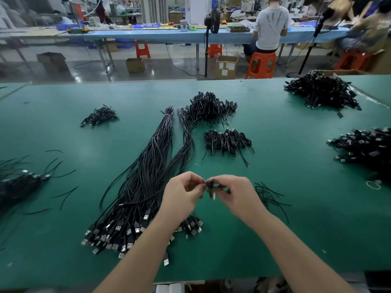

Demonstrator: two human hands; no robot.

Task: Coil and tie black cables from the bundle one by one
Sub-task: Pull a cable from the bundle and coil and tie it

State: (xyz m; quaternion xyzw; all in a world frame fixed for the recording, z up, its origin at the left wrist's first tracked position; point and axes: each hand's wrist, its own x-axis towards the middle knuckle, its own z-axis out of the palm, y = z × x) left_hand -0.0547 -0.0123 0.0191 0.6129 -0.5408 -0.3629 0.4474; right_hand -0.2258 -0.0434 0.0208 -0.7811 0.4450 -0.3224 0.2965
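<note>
A long bundle of straight black USB cables (148, 170) lies on the green table (296, 208), plugs fanned out at the near end. Above the table, just right of the bundle, my left hand (182, 195) and my right hand (234, 193) meet around a small coiled black cable (210, 186). My right hand pinches the coil; my left fingertips pinch a thin tie end at its left side. A blurred plug hangs below the coil.
Heaps of coiled cables lie at centre (209, 108), below it (227, 141), at left (99, 116), far right (321, 92) and right edge (366, 146). Thin black ties (268, 193) lie right of my hands, more at left (61, 168). A seated person works at a far bench.
</note>
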